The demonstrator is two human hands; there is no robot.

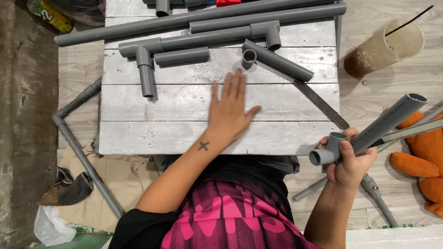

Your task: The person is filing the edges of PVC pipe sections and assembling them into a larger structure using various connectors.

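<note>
My left hand (pixel 230 108) lies flat, fingers spread, on the silver-painted wooden board (pixel 175 133), empty. Just beyond its fingertips sits a short grey pipe with an elbow fitting (pixel 277 60). My right hand (pixel 351 159) is off the board's right edge, gripping a grey pipe with a tee fitting (pixel 369 133) on its near end; the pipe angles up to the right. A thin metal blade also runs through that hand, pointing right.
Several grey pipes and tee assemblies (pixel 203 39) lie across the far part of the board. A flat metal strip (pixel 321 103) rests near the right edge. A plastic cup (pixel 385 46), an orange plush toy (pixel 422 161) and floor pipes (pixel 83 157) surround it.
</note>
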